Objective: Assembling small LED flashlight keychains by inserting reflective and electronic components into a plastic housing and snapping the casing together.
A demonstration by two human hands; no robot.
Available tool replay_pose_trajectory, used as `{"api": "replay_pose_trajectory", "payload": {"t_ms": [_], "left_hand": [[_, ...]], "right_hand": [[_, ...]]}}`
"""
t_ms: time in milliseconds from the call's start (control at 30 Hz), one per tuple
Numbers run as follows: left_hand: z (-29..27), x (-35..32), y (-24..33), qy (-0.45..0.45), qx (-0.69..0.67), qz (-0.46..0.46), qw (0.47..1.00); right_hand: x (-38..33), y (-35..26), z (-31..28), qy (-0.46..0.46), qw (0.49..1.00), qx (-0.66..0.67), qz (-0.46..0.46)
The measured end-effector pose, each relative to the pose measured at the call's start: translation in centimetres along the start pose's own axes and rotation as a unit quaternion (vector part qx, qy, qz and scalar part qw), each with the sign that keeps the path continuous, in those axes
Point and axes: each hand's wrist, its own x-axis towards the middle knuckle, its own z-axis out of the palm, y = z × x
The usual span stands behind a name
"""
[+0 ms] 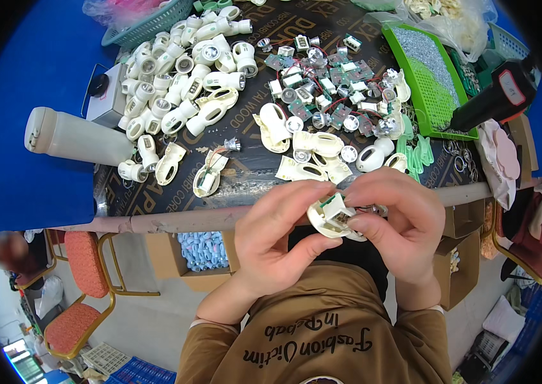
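Just past the table's near edge, both hands hold a cream flashlight shell half (pixel 319 221) with its inside facing up. A small circuit board with a white block (pixel 336 210) sits in the shell. My left hand (pixel 278 238) pinches the shell's left side between thumb and fingers. My right hand (pixel 400 225) closes round the other end, its thumb against the white block. Part of a shiny lamp piece (pixel 375 210) shows under the right fingers. Beyond the hands lie loose shell halves (pixel 318 144). An open shell half with a wired board (pixel 209 178) rests farther left.
Assembled cream flashlights (pixel 181 83) are heaped at the back left, near a white bottle (pixel 79 136) lying down. Wired boards and lamps (pixel 328 89) cover the middle. A green tray (pixel 405 61) of small metal parts and a black power screwdriver (pixel 498 96) are at right.
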Motion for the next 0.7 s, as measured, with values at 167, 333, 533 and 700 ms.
{"api": "replay_pose_trajectory", "payload": {"t_ms": [167,333,533,700], "left_hand": [[-0.05,-0.07,-0.28,-0.016,0.014,0.008,1.000],[0.03,-0.04,0.05,-0.020,-0.003,-0.005,1.000],[0.02,-0.20,0.01,-0.025,-0.011,-0.015,1.000],[0.02,-0.15,-0.07,-0.027,-0.021,-0.005,0.999]], "right_hand": [[-0.07,0.19,-0.09,-0.006,1.000,-0.017,-0.013],[-0.12,0.11,-0.14,-0.001,1.000,-0.012,-0.007],[-0.25,-0.04,-0.07,0.004,1.000,-0.001,0.014],[-0.20,0.08,-0.45,0.003,1.000,0.026,0.016]]}}
